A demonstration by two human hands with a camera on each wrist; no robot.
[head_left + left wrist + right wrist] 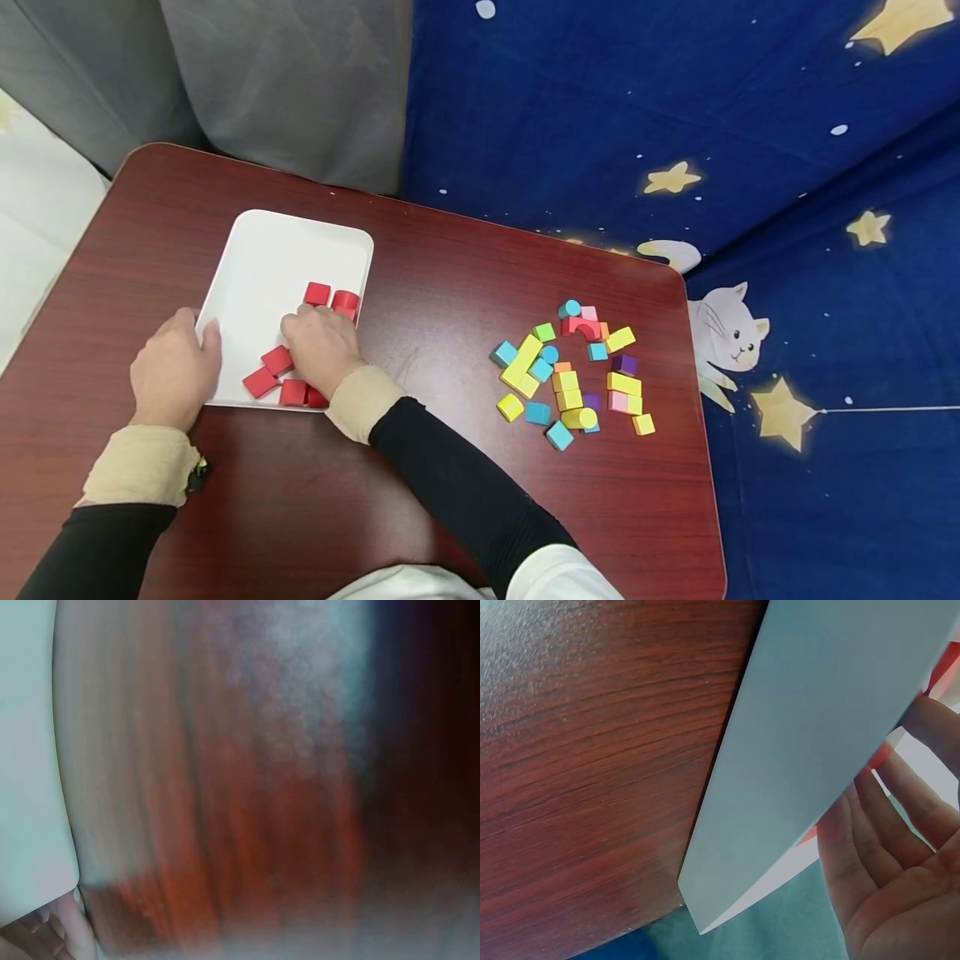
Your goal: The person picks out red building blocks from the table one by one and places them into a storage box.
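A white tray (255, 258) lies on the table with several red blocks (277, 360) along its right and near sides. My left hand (176, 371) grips its left edge, thumb at the rim; in the left wrist view, fingers (71, 926) show by the tray's corner. My right hand (322, 342) reaches over the right wall among the red blocks. Its fingers (900, 802) look extended in the right wrist view, with bits of red showing past them. A red cylinder (346, 300) and a red cube (317, 293) sit just beyond this hand, which partly hides other red blocks.
Several yellow, blue, green, purple, pink and orange blocks lie scattered at the right of the brown table (442, 333), among them a long yellow block (521, 360) and a red arch (581, 327). A grey curtain (292, 83) and a blue star-patterned curtain (562, 108) hang behind.
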